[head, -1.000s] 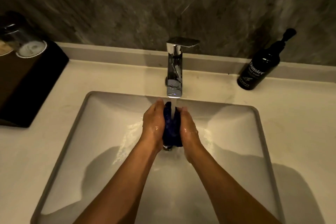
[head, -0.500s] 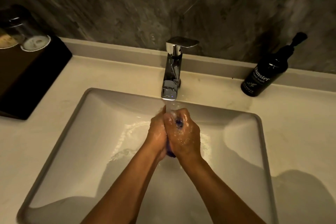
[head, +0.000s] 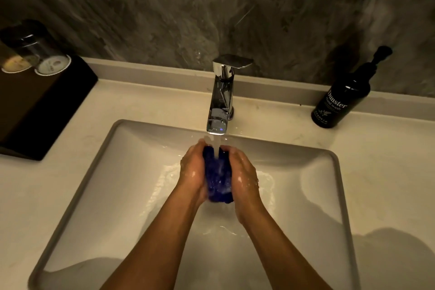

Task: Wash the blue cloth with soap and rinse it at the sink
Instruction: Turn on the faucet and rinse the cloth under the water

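- Blue cloth (head: 219, 175): bunched into a wad, wet, held betw. both hands over the sink (head: 77, 195) basin, directly under the faucet spout.
- Water stream (head: 216, 148) runs from the spout onto the top of the cloth; water spreads on the basin floor around and below the hands.
- Left hand (head: 191, 172): palm pressed against the cloth's left side, fingers curled around it toward the far end; skin wet w/ droplets.
- Right hand (head: 243, 176): mirrors it on the cloth's right side, fingers curled around the wad (fingertips mostly hidden behind the cloth). Both forearms enter from the bottom edge.
- Hands not touching each other as far as visible; the cloth fills the gap betw. palms.
- Faucet (head: 222, 94): chrome, single flat lever on top, mounted on the desk (head: 153, 106) behind the basin, centered.
- Sink is rectangular, white, set under the light stone desk.
- Soap bottle (head: 341, 99): dark pump bottle, label reads "Dunster hand wash", stands upright on the desk at the back right, well apart from the hands.
- Dark tray (head: 42, 110) at the back left of the desk, w/ two upturned glasses (head: 35, 54) on it (blurry, details unclear).
- Dark marbled wall behind; lighting dim, warm.
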